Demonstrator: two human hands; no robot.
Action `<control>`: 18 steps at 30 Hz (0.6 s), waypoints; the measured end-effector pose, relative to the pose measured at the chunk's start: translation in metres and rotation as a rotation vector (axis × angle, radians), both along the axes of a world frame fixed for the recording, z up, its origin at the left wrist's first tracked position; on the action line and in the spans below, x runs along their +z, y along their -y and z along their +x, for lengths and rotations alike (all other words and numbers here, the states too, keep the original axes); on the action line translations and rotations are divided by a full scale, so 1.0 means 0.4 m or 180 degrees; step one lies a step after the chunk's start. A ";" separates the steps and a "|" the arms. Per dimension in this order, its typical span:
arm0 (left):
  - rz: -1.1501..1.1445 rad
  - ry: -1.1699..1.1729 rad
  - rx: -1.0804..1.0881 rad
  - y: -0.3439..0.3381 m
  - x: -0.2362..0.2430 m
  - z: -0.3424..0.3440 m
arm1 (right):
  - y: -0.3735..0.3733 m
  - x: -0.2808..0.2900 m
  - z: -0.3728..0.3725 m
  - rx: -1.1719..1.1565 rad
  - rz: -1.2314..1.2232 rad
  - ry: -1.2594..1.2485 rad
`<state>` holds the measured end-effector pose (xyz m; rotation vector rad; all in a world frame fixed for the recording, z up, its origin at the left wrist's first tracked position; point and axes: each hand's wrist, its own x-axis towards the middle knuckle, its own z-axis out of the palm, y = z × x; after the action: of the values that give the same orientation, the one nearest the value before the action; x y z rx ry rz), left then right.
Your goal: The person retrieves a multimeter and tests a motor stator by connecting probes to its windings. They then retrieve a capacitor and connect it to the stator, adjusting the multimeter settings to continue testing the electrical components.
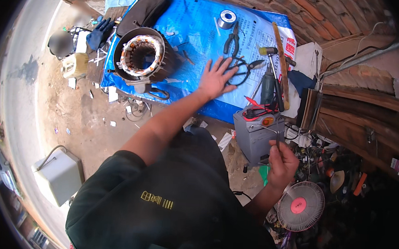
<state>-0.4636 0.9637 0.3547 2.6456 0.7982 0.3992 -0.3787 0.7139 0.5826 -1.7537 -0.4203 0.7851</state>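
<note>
My left hand is spread flat over the blue sheet, its fingertips at the black handles of a pair of scissors. The scissors' blades point away to the right. Beyond them lie a pair of pliers and a solder spool. My right hand is closed beside a grey box, pinching what looks like a thin bent metal rod; its lower end is hidden in the fingers. Left of my left hand stands a motor stator, with a white-wrapped winding ring inside its dark housing.
A hammer, a green power tool and a wooden strip lie at the table's right. Red and black leads rest on the grey box. A fan and cluttered parts are at lower right. A brick wall bounds the back.
</note>
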 end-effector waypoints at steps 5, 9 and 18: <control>0.0264 -0.0059 -0.0095 -0.095 -0.022 0.041 | 0.000 -0.023 0.010 -0.0120 0.0026 -0.0094; -0.0059 0.0166 -0.0157 -0.124 0.011 0.041 | -0.063 -0.033 0.019 0.0304 -0.0063 0.0090; -0.5044 0.2484 0.1695 -0.022 0.188 -0.204 | -0.276 -0.130 0.022 0.1339 0.0022 -0.0013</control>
<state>-0.5451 0.9723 0.4299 0.7110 0.9041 0.5283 -0.3698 0.8241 0.5305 -1.6773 -0.8040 1.0796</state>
